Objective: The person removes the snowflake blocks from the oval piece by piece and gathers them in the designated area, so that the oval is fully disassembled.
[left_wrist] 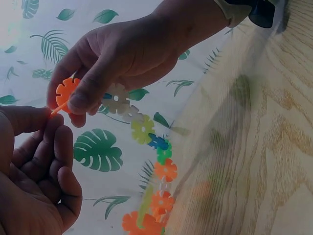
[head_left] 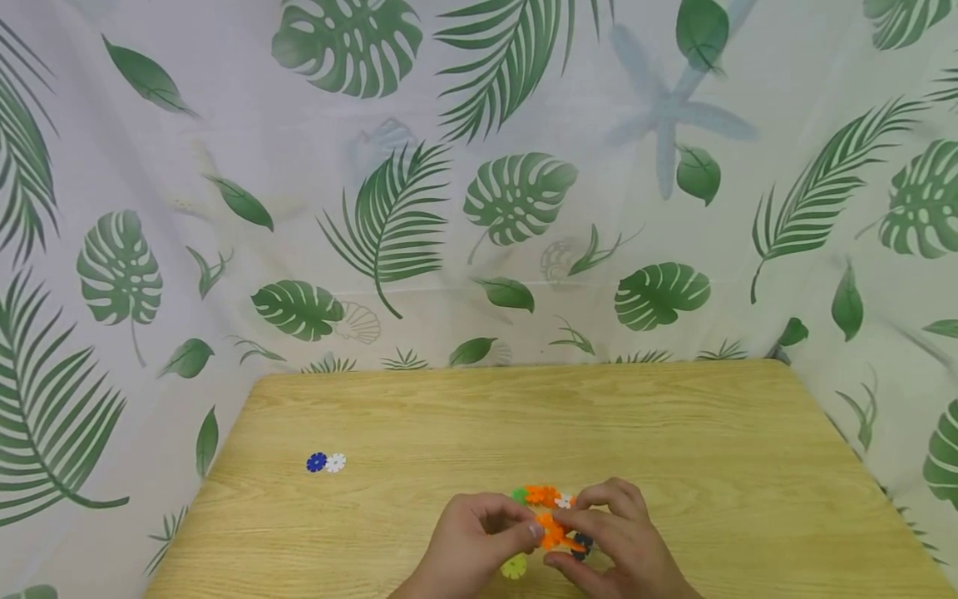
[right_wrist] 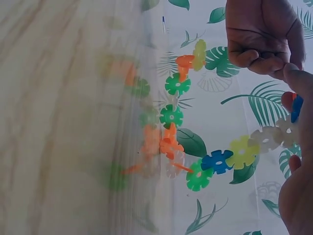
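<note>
My left hand (head_left: 471, 541) pinches an orange slotted flower-shaped disc (left_wrist: 59, 108), seen edge-on in the left wrist view, between thumb and forefinger. Facing it, my right hand (head_left: 629, 545) grips another orange disc (left_wrist: 66, 90) with thumb and fingers. The two orange discs meet between the hands; how far their slots engage cannot be told. From the right hand runs a chain of joined discs: white (right_wrist: 265, 139), yellow (right_wrist: 242, 152), blue (right_wrist: 217, 162), green (right_wrist: 199, 176), then orange, white and more green ones. Fingers hide part of the chain in the head view.
A blue disc (head_left: 317, 462) and a white disc (head_left: 336, 462) lie side by side on the left of the wooden table (head_left: 674, 433). A leaf-patterned cloth (head_left: 524, 333) hangs behind and beside the table.
</note>
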`<state>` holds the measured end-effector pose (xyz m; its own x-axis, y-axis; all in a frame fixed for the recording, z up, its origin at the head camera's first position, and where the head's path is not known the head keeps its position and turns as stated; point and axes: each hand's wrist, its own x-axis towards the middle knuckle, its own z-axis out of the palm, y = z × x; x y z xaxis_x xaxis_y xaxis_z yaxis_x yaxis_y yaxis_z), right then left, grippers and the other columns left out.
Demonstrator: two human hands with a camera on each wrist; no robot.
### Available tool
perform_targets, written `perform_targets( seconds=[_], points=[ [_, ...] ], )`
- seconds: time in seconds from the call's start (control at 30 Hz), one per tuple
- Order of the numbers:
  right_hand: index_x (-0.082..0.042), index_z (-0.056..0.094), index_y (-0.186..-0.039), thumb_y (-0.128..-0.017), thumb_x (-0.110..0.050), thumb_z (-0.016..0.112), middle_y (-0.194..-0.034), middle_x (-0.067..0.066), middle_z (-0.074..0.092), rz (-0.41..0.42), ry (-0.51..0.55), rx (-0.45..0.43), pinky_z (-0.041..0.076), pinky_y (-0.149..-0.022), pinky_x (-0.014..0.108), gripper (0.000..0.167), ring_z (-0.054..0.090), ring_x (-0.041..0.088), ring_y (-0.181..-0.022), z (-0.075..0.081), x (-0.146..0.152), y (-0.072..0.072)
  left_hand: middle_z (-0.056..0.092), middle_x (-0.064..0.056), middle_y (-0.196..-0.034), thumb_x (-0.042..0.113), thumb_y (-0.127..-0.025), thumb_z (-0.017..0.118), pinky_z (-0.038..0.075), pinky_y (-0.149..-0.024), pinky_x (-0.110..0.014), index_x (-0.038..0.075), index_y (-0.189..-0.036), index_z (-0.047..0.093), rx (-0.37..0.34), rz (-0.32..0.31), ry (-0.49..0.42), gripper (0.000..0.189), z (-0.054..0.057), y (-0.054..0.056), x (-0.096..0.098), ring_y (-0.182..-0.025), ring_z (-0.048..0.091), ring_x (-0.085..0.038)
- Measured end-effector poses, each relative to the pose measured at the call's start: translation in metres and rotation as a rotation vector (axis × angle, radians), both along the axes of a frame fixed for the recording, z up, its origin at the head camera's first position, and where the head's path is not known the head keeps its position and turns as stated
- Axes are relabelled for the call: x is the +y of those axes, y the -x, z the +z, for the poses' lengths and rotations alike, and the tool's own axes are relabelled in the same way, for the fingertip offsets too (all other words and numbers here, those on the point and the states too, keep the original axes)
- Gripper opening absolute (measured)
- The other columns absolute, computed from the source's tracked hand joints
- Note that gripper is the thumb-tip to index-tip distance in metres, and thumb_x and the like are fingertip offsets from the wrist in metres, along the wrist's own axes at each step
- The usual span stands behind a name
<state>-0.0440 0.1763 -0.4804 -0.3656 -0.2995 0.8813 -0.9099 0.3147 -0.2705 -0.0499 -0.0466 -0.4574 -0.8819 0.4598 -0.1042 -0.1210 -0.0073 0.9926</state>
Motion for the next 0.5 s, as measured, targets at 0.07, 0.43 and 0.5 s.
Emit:
perform_targets(
  seconds=[0.07,0.43,0.5],
  points=[
    [-0.007,0.075,-0.109,-0.096,-0.035,0.077,-0.1,0.003,0.063,-0.004,-0.002,-0.055,0.032,-0.091,0.032,0.031,0.052,0.017,-0.092,-0.002,0.001,-0.002,0.076,-0.005,-0.09,0.023,-0.095,0.077,0.059,-0.079,-0.036,0.005,-0.1,0.079,0.011,0.0,0.01,0.019,0.002,0.0,0.0,-0.083,0.071,-0.017],
    [-0.022,0.067,-0.117,-0.088,-0.002,0.079,-0.115,-0.004,0.065,0.007,-0.076,-0.338,0.038,-0.094,0.03,0.036,0.052,0.018,-0.11,-0.007,0.011,-0.01,0.076,-0.004,-0.09,0.023,-0.096,0.077,0.057,-0.075,-0.031,0.008,-0.099,0.079,0.047,0.016,0.07,0.015,0.003,-0.002,-0.002,-0.085,0.07,-0.019],
    [-0.024,0.068,-0.12,-0.085,0.0,0.08,-0.12,-0.003,0.065,-0.002,-0.096,-0.375,0.04,-0.093,0.032,0.044,0.051,0.017,-0.112,-0.007,0.013,-0.011,0.076,-0.003,-0.09,0.024,-0.096,0.077,0.056,-0.075,-0.03,0.009,-0.099,0.079,0.055,0.014,0.084,0.015,0.003,-0.002,-0.003,-0.086,0.069,-0.019]
  ],
)
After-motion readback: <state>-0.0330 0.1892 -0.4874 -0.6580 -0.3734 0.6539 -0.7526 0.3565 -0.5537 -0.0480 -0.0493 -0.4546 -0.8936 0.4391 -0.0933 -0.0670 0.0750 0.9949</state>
